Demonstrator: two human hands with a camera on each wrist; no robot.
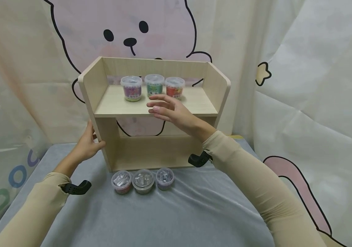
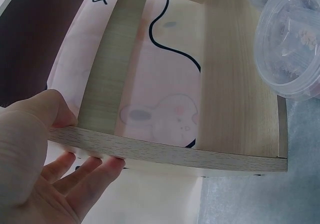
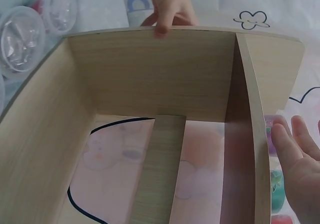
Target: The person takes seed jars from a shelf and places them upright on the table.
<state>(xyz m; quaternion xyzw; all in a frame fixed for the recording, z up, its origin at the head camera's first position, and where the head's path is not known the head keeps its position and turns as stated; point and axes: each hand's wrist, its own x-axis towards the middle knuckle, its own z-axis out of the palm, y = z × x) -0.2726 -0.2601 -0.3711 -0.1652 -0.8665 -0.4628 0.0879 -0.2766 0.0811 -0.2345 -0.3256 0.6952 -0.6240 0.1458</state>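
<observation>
A light wooden two-tier shelf [image 1: 111,144] stands on the table. My left hand [image 1: 87,144] grips the edge of its left side panel, thumb on the near side and fingers behind, as the left wrist view shows. In front of the upper board hovers my right hand [image 1: 174,115], fingers loosely extended and holding nothing. Behind it on that board stand three lidded plastic tubs in a row: a purple tub [image 1: 132,90], a green tub [image 1: 154,82] and a red tub [image 1: 174,87]. The right hand's fingers partly overlap the green and red ones.
Three more clear-lidded tubs, a left one [image 1: 121,181], a middle one [image 1: 143,181] and a right one [image 1: 165,178], sit on the blue-grey tablecloth [image 1: 163,219] just before the shelf's bottom edge. A printed curtain [image 1: 231,41] hangs close behind and on both sides.
</observation>
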